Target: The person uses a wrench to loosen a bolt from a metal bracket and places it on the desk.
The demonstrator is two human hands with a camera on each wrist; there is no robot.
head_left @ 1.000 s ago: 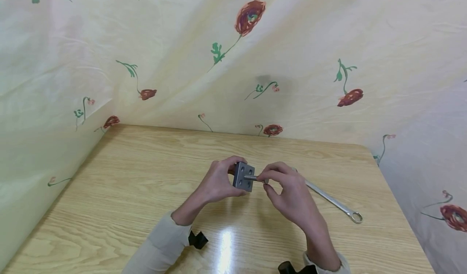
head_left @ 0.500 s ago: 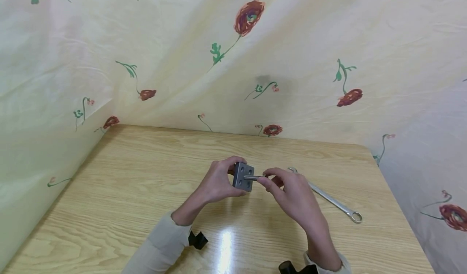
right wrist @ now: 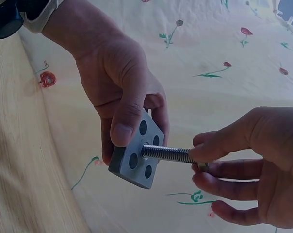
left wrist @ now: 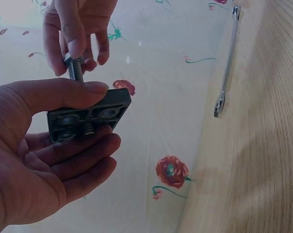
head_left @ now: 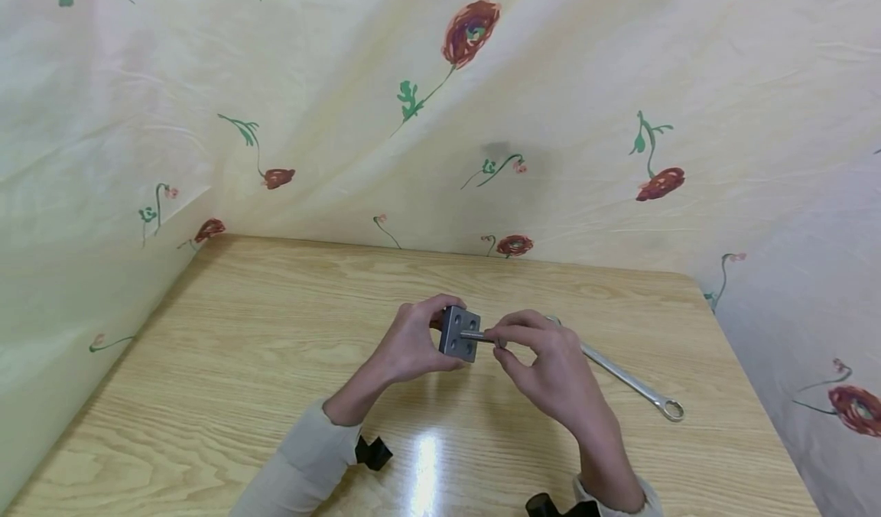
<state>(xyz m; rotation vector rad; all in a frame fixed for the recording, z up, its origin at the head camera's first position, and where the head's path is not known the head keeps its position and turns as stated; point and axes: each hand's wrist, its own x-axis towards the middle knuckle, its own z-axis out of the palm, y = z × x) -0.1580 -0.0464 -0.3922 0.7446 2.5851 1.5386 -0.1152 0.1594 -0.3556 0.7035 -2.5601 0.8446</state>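
My left hand (head_left: pixel 411 345) grips a small grey metal plate (right wrist: pixel 121 162) by its edges, above the table. Holes sit near the plate's corners, and a threaded bolt (right wrist: pixel 170 154) runs through its middle. In the left wrist view the bolt's end (left wrist: pixel 88 128) shows on the plate's other side. A long stretch of thread stands out toward my right hand (head_left: pixel 551 364). That hand pinches the bolt at its head, between thumb and fingers; the head (right wrist: pixel 203 166) is partly hidden by them.
A combination wrench (head_left: pixel 628 378) lies on the wooden table (head_left: pixel 275 333), right of and partly behind my right hand. Flower-patterned cloth (head_left: pixel 344 119) hangs along the table's back and sides.
My right hand's fingers have shifted round the bolt head, thumb forward half a second ago and drawn back now. My left hand and the plate have stayed put.
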